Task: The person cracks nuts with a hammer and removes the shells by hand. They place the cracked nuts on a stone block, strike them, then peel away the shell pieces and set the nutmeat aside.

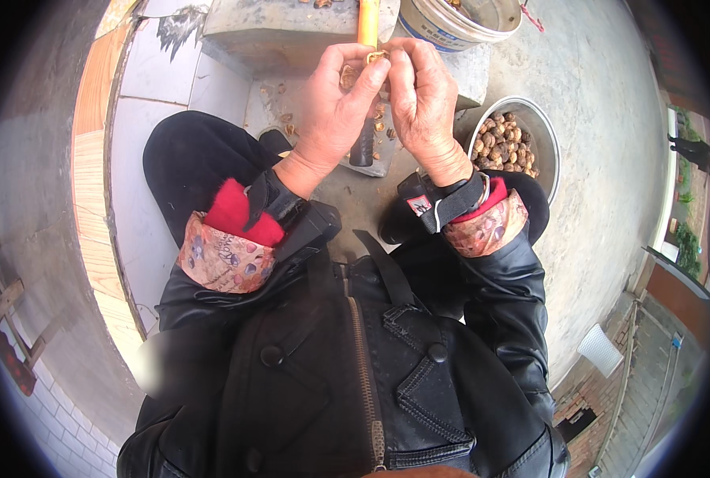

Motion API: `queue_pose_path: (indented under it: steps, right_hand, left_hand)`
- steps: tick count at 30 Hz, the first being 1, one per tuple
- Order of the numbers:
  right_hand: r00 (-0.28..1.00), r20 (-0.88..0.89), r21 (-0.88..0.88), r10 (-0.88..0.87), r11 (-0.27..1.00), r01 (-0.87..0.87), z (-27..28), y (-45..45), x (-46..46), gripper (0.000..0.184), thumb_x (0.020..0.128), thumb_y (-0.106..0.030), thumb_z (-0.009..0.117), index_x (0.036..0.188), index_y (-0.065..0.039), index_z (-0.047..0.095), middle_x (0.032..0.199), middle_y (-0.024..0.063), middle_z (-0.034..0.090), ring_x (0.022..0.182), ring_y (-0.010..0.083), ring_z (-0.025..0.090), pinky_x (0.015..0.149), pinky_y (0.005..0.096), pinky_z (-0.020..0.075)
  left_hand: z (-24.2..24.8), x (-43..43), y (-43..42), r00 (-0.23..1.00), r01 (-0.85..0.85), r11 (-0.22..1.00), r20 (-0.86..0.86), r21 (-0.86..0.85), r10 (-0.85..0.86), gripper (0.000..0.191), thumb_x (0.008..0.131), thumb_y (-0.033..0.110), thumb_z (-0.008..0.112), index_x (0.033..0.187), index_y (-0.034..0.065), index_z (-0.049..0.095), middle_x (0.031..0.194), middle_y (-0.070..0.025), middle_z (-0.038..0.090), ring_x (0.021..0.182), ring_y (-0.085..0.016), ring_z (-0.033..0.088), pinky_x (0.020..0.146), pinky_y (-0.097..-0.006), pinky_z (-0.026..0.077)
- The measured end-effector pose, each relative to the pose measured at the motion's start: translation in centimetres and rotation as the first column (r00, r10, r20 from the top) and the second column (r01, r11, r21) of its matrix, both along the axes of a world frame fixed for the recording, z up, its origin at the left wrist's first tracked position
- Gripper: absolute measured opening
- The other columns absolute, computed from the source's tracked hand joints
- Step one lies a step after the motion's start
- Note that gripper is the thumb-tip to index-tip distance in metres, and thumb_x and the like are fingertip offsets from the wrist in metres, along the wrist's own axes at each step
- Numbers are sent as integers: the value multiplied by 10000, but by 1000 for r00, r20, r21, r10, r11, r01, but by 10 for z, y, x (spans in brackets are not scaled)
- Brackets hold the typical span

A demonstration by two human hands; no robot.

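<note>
My left hand (344,98) and my right hand (421,95) meet at the top centre, fingertips together on a cracked walnut (377,57). Another brown shell piece (348,77) shows by my left fingers. Beneath my hands lies a tool with a yellow shaft (368,24) and a black grip (362,146); its head is out of view. Walnut shell fragments (380,126) are scattered on the slab below. At the right, a metal basin (556,143) holds many whole walnuts (504,143).
A concrete block (241,21) stands beyond my hands, with shell bits on top. A white plastic bucket (444,33) with some contents is at the upper right. White tiles (155,66) lie to the left. My knees flank the slab.
</note>
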State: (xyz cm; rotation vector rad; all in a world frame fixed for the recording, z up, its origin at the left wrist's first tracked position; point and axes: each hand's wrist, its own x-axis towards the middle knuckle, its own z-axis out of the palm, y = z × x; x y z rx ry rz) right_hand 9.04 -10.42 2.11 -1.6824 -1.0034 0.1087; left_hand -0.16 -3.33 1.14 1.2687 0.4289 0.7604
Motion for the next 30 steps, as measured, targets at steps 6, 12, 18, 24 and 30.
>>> queue_pose_path:
  steps: [6, 12, 18, 24, 30]
  right_hand:
    - [989, 145, -27, -1, 1000, 5, 2, 1, -1, 139, 886, -139, 554, 919, -6, 573, 769, 147, 577, 692, 282, 579, 612, 359, 469]
    - [991, -130, -128, -2, 992, -15, 5, 2, -5, 183, 894, -185, 551, 892, -2, 567, 694, 201, 589, 650, 381, 593, 576, 405, 463]
    - [996, -84, -38, -17, 999, 13, 5, 2, -8, 168, 914, -182, 524, 888, -21, 561, 675, 188, 582, 627, 373, 592, 554, 395, 458]
    - [998, -57, -1, -17, 1000, 17, 5, 4, -10, 169, 924, -179, 507, 872, -25, 551, 670, 185, 576, 619, 373, 588, 546, 390, 458]
    - [998, -61, -20, -21, 1000, 20, 5, 8, -10, 192, 935, -190, 486, 870, -22, 552, 668, 197, 571, 606, 385, 578, 537, 392, 452]
  left_hand:
    - [0, -2, 3, 987, -16, 997, -158, 73, 28, 298, 959, 303, 499, 991, 9, 536, 818, -16, 607, 721, -78, 560, 642, -244, 472]
    - [-2, 1, 0, 979, -76, 990, -178, 115, 96, 247, 966, 255, 463, 964, 20, 536, 807, -22, 598, 737, -86, 541, 684, -258, 456]
    - [0, 8, -2, 979, -166, 971, -93, 174, 184, 194, 957, 201, 438, 916, 31, 522, 764, -45, 582, 713, -96, 528, 665, -270, 447]
    - [0, 8, -5, 973, -211, 964, -55, 158, 222, 193, 957, 186, 427, 896, 26, 518, 728, -34, 551, 684, -96, 500, 637, -269, 432]
    - [-3, 9, -4, 974, -224, 967, -16, 121, 227, 225, 962, 230, 461, 908, 17, 510, 733, -24, 552, 661, -91, 492, 615, -259, 427]
